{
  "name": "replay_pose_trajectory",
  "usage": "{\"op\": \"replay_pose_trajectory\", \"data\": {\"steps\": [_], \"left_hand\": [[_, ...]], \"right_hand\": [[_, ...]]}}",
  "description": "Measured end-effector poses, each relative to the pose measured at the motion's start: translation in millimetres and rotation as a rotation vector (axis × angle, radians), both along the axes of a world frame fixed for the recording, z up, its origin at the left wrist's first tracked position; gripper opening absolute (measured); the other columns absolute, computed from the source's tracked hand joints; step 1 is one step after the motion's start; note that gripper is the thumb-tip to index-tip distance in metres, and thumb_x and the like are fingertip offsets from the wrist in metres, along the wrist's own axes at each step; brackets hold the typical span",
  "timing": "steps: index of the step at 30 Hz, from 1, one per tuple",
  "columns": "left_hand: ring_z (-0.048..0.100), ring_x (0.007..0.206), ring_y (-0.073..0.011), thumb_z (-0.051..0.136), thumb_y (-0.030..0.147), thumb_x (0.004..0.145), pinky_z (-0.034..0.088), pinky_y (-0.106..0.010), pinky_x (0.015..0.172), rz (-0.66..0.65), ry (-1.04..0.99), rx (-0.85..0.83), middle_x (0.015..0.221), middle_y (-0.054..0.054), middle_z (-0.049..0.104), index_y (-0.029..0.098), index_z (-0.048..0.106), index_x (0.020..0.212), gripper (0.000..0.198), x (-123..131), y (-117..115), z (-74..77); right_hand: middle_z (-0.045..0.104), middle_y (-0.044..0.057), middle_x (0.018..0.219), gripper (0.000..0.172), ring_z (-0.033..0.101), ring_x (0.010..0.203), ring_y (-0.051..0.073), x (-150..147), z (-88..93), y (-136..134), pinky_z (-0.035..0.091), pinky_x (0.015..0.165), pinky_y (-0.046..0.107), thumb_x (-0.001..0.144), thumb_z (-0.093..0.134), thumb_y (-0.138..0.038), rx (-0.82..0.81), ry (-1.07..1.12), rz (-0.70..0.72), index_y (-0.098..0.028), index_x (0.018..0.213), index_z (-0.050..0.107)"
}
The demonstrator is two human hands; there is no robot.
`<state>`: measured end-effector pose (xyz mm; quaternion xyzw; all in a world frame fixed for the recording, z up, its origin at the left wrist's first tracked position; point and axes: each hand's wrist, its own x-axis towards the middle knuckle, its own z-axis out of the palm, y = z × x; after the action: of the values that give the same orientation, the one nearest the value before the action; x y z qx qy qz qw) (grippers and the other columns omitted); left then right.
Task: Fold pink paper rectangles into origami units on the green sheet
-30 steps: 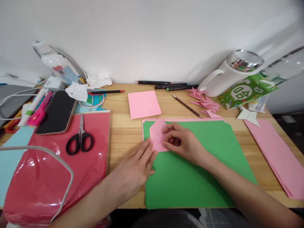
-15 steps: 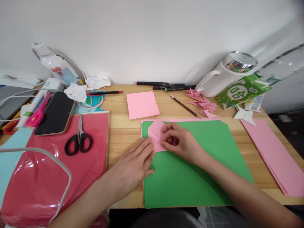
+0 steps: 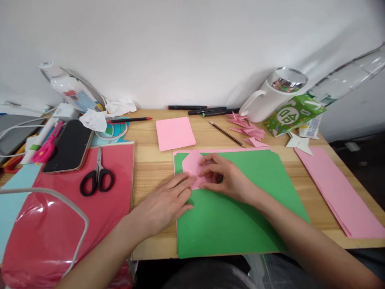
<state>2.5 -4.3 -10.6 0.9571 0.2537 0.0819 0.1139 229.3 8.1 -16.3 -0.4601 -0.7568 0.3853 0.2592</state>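
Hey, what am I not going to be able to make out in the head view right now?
Folded pink paper: head view, right part hidden by the right hand, lower left by the left hand.
Clear bottle: head view, far end cut off by the right edge.
Light blue sheet: head view, cut off by the left edge.
White bottle: head view, fine label print too small.
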Motion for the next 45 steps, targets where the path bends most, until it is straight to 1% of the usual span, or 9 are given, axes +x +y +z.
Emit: {"op": "replay_pose_trajectory", "data": {"steps": [8, 13, 16, 18, 22, 27, 31, 37, 45], "left_hand": [[0.042, 0.128, -0.0269, 0.049, 0.034, 0.091, 0.041, -0.043, 0.105, 0.004, 0.037, 0.075, 0.134, -0.013, 0.052, 0.01, 0.057, 0.113, 0.034, 1.9, -1.5, -4.4], [0.045, 0.127, -0.0279, 0.048, 0.033, 0.092, 0.041, -0.043, 0.104, -0.01, 0.036, 0.115, 0.131, -0.012, 0.056, 0.011, 0.056, 0.119, 0.036, 4.8, -2.3, -4.8], [0.045, 0.126, -0.0275, 0.048, 0.033, 0.092, 0.042, -0.043, 0.103, -0.003, 0.031, 0.122, 0.128, -0.012, 0.057, 0.011, 0.058, 0.117, 0.035, 5.9, -1.8, -4.2], [0.045, 0.126, -0.027, 0.048, 0.033, 0.092, 0.043, -0.043, 0.103, -0.003, 0.034, 0.12, 0.128, -0.012, 0.057, 0.011, 0.058, 0.117, 0.035, 6.2, -1.3, -3.9], [0.045, 0.125, -0.0278, 0.049, 0.032, 0.092, 0.043, -0.044, 0.103, -0.006, 0.035, 0.119, 0.129, -0.012, 0.057, 0.011, 0.058, 0.117, 0.034, 7.0, -0.8, -3.4], [0.046, 0.124, -0.0296, 0.051, 0.034, 0.09, 0.045, -0.045, 0.101, -0.007, 0.07, 0.124, 0.128, -0.013, 0.056, 0.01, 0.058, 0.115, 0.035, 8.5, -0.7, -2.8], [0.045, 0.125, -0.028, 0.051, 0.036, 0.09, 0.044, -0.043, 0.102, -0.005, 0.072, 0.125, 0.13, -0.012, 0.054, 0.014, 0.058, 0.114, 0.033, 7.4, -0.4, -3.5], [0.045, 0.125, -0.027, 0.048, 0.034, 0.091, 0.04, -0.042, 0.103, 0.002, 0.09, 0.16, 0.13, -0.012, 0.054, 0.014, 0.056, 0.115, 0.032, 7.9, -3.0, -3.5], [0.045, 0.125, -0.0282, 0.048, 0.032, 0.092, 0.04, -0.043, 0.103, 0.003, 0.086, 0.162, 0.13, -0.014, 0.053, 0.014, 0.053, 0.121, 0.035, 10.1, -6.5, -2.9]], "right_hand": [[0.051, 0.007, 0.108, 0.012, 0.051, 0.064, 0.008, -1.1, -0.7, 0.7, 0.05, 0.059, 0.025, 0.075, 0.068, -0.018, -0.002, 0.011, -0.004, -0.017, 0.086, 0.063], [0.051, 0.008, 0.106, 0.012, 0.05, 0.063, 0.008, -1.7, 0.1, 0.5, 0.05, 0.058, 0.025, 0.076, 0.069, -0.021, 0.012, 0.01, -0.012, -0.016, 0.085, 0.063], [0.05, 0.007, 0.109, 0.006, 0.051, 0.063, 0.007, 0.1, 1.4, 0.4, 0.05, 0.058, 0.025, 0.078, 0.066, -0.02, 0.006, 0.002, 0.013, -0.017, 0.081, 0.063], [0.05, 0.008, 0.111, 0.003, 0.054, 0.067, 0.009, 1.6, 2.4, 0.0, 0.051, 0.061, 0.027, 0.08, 0.064, -0.018, 0.015, -0.013, 0.04, -0.017, 0.077, 0.063], [0.049, 0.01, 0.114, 0.009, 0.058, 0.081, 0.015, 0.9, 5.6, -2.7, 0.052, 0.071, 0.031, 0.082, 0.061, -0.017, 0.07, -0.074, 0.088, -0.017, 0.074, 0.063], [0.043, 0.013, 0.122, 0.011, 0.057, 0.092, 0.02, -4.0, 14.5, -8.2, 0.051, 0.082, 0.038, 0.085, 0.057, -0.015, 0.094, -0.209, 0.146, -0.015, 0.075, 0.061], [0.044, 0.014, 0.121, 0.013, 0.056, 0.099, 0.024, -1.0, 20.3, -12.6, 0.049, 0.087, 0.044, 0.086, 0.055, -0.016, 0.148, -0.328, 0.15, -0.016, 0.075, 0.061], [0.047, 0.013, 0.116, 0.009, 0.055, 0.102, 0.026, 10.5, 20.2, -20.6, 0.051, 0.083, 0.046, 0.087, 0.053, -0.019, 0.164, -0.437, 0.108, -0.019, 0.082, 0.061], [0.046, 0.012, 0.121, 0.008, 0.057, 0.096, 0.024, 24.7, 22.4, -27.6, 0.051, 0.08, 0.042, 0.088, 0.053, -0.021, 0.148, -0.478, 0.091, -0.018, 0.084, 0.059]]}}
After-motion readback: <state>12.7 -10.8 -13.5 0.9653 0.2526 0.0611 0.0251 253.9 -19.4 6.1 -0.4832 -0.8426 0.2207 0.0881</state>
